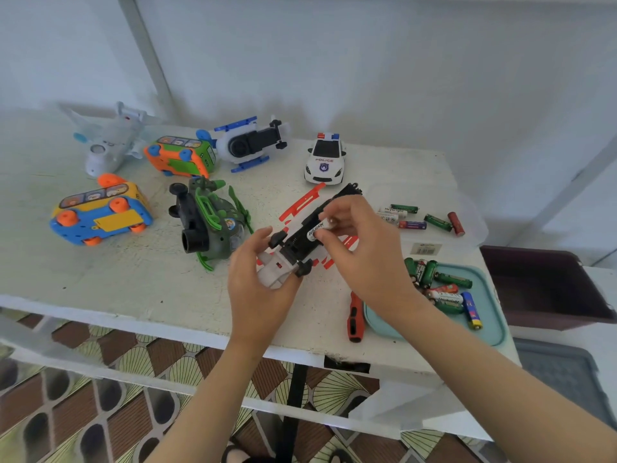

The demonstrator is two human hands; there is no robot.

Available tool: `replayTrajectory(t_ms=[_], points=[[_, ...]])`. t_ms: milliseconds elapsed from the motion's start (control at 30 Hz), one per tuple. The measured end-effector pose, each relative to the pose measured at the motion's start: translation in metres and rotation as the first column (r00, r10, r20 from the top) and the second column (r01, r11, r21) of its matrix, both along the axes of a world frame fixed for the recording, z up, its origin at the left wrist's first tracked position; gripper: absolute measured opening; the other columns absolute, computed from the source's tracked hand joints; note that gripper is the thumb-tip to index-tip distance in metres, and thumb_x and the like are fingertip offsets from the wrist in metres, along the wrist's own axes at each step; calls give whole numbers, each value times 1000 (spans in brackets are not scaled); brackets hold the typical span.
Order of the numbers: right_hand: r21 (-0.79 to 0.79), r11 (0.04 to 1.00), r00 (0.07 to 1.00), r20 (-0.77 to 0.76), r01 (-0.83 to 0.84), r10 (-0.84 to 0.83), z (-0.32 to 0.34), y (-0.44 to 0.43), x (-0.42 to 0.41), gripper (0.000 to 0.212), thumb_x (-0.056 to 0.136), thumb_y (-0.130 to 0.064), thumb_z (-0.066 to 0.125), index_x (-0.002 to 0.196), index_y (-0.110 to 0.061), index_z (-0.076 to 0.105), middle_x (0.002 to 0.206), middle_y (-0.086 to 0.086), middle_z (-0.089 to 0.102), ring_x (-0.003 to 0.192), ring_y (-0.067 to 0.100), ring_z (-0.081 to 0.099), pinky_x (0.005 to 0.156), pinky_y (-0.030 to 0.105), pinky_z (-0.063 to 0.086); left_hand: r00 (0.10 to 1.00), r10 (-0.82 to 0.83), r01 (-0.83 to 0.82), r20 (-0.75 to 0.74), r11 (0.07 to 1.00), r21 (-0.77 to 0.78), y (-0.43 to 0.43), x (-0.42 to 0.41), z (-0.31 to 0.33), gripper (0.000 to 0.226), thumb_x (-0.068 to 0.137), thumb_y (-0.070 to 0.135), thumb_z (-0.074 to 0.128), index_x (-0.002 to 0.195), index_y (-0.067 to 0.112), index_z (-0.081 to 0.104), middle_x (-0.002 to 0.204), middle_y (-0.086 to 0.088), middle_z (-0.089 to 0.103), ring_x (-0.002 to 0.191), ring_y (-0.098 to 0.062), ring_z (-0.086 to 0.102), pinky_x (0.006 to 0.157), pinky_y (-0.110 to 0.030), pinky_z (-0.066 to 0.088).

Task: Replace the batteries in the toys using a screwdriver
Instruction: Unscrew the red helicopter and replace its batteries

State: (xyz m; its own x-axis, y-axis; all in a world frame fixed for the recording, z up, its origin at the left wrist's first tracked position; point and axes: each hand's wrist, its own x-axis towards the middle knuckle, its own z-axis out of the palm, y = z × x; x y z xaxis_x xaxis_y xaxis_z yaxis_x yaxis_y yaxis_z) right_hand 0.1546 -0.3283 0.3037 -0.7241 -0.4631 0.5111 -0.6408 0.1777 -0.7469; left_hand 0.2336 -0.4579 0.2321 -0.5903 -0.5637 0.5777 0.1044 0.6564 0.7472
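My left hand (258, 282) grips the nose of an upturned white, black and red toy helicopter (300, 242) above the white table (133, 279). My right hand (364, 242) pinches a white battery (317, 229) at the toy's open black underside. A red and black screwdriver (355, 317) lies near the table's front edge, beside a teal tray (490, 329) holding several batteries. More loose batteries (414, 217) lie in a clear lid at the right.
Other toys lie on the table: a police car (325, 158), a green helicopter (207, 222), a blue-white helicopter (248, 143), two buses (100, 212) (182, 157) and a white plane (110, 142). A dark box (547, 285) sits off the table's right side.
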Motion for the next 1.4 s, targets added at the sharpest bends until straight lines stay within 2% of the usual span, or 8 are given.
replayTrajectory(t_ms=[100, 167, 267, 433, 767, 933, 1167, 1400], points=[[34, 999, 993, -117, 17, -13, -6, -2, -3, 17, 85, -5, 68, 100, -10, 62, 90, -1, 65, 83, 10, 62, 78, 26, 51, 1000, -14, 13, -26, 1000, -22, -1, 0, -2, 69, 71, 22, 82, 131, 25, 48, 115, 25, 52, 107, 1, 53, 93, -10, 39], [30, 999, 978, -208, 19, -12, -9, -3, -6, 17, 84, -2, 68, 100, -8, 65, 94, 1, 64, 84, 10, 61, 79, 20, 50, 999, -24, 21, -46, 998, -56, -1, 0, -3, 69, 72, 19, 81, 131, 25, 47, 114, 25, 52, 106, 9, 49, 93, -9, 37], [52, 999, 951, -308, -5, 21, -14, -5, -8, 18, 84, 2, 66, 101, -5, 68, 98, 6, 64, 88, 6, 57, 81, 7, 44, 994, -63, 52, -88, 992, -116, -1, 0, -2, 60, 77, 24, 77, 129, 23, 48, 119, 21, 50, 107, 3, 50, 96, -11, 37], [76, 993, 933, -341, -92, 113, -19, -5, -12, 16, 85, 2, 65, 101, -1, 66, 98, 8, 69, 89, 14, 63, 80, 25, 52, 993, -76, 64, -92, 990, -128, -1, -1, -2, 56, 79, 29, 71, 130, 26, 48, 121, 24, 49, 109, 1, 50, 97, -13, 38], [223, 957, 867, -421, -184, 265, -15, -2, -22, 8, 87, -2, 63, 92, -2, 69, 99, 8, 73, 87, 21, 70, 67, 36, 57, 995, -63, 55, -80, 993, -103, -3, -1, -4, 57, 80, 32, 71, 131, 23, 47, 117, 24, 49, 103, -1, 50, 94, -11, 38], [282, 940, 847, -435, -194, 305, -11, -2, -21, 17, 89, -11, 55, 91, -4, 71, 99, 7, 73, 89, 21, 70, 66, 36, 58, 995, -62, 54, -84, 994, -92, -3, -1, -6, 57, 80, 29, 72, 131, 21, 48, 115, 7, 57, 100, -7, 53, 93, -13, 40], [294, 954, 803, -554, -61, 222, -21, 2, -21, 20, 88, -9, 57, 99, -8, 74, 95, 10, 68, 83, 24, 64, 63, 34, 51, 995, -47, 40, -83, 996, -84, -4, -2, -7, 59, 79, 23, 77, 131, 22, 48, 109, 6, 58, 95, -9, 55, 89, -15, 43], [283, 956, 736, -663, 78, 136, -24, 6, -14, 27, 84, -10, 58, 105, -16, 74, 97, -1, 73, 87, 20, 64, 82, 36, 38, 994, -53, 47, -91, 996, -72, -3, -1, -6, 55, 81, 29, 70, 131, 23, 48, 109, 7, 58, 94, -7, 55, 89, -13, 42]])
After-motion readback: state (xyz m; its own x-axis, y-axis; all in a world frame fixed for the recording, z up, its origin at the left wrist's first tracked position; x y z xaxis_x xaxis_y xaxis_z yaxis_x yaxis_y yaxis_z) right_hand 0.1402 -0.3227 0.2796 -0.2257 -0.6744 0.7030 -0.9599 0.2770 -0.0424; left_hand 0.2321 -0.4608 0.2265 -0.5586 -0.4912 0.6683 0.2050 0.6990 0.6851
